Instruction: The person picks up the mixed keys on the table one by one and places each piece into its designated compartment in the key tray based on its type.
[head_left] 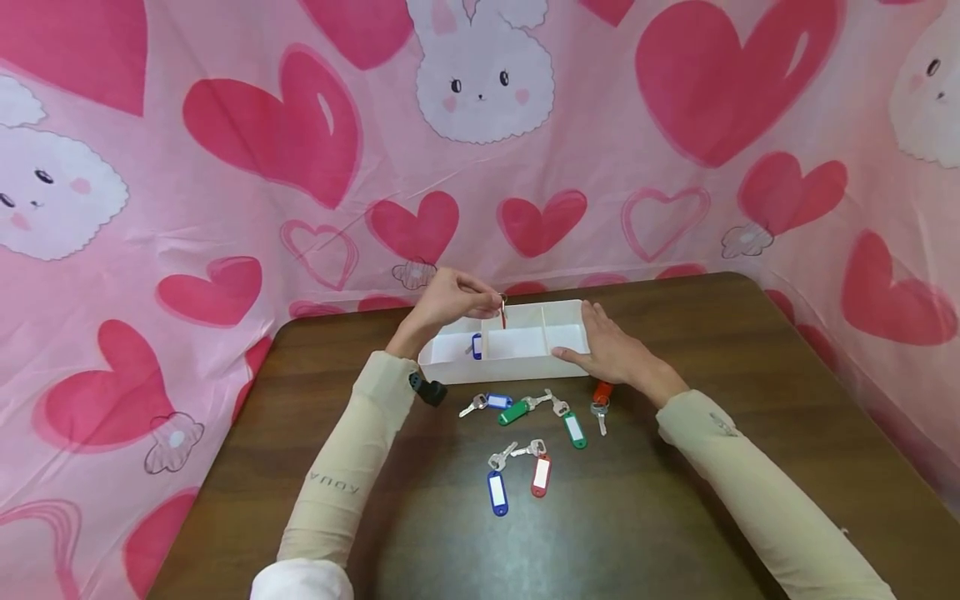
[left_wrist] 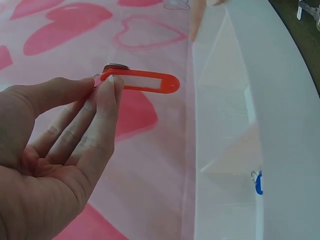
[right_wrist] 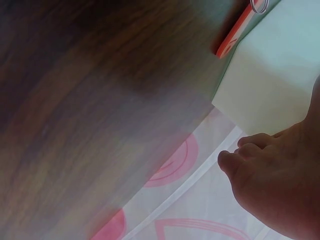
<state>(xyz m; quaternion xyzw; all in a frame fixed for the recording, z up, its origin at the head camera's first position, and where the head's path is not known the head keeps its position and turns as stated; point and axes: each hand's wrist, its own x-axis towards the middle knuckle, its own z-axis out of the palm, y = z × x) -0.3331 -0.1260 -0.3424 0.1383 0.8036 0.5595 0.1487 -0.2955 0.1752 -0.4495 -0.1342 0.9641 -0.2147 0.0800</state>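
Just above the centre of the head view, my left hand [head_left: 454,298] pinches an orange-red tag [left_wrist: 167,84] between thumb and fingertips, over the middle section of a white tray [head_left: 510,369]. My right hand [head_left: 621,354] lies with its fingers extended against the tray's right end, hiding part of that end from me. A blue tag [head_left: 477,347] with a key sits in the tray's left section.

In front of the tray, tags with keys crowd the surface [head_left: 750,350]: a blue-framed tag [head_left: 498,402] and two green tags [head_left: 514,412] close to its near wall, a darker blue tag [head_left: 497,493] and a red tag [head_left: 541,476] below centre. A bright red tag [head_left: 602,392] lies just beside the right wrist, partly covered by it. Pink heart-printed fabric [head_left: 480,208] closes off the upper frame behind the surface
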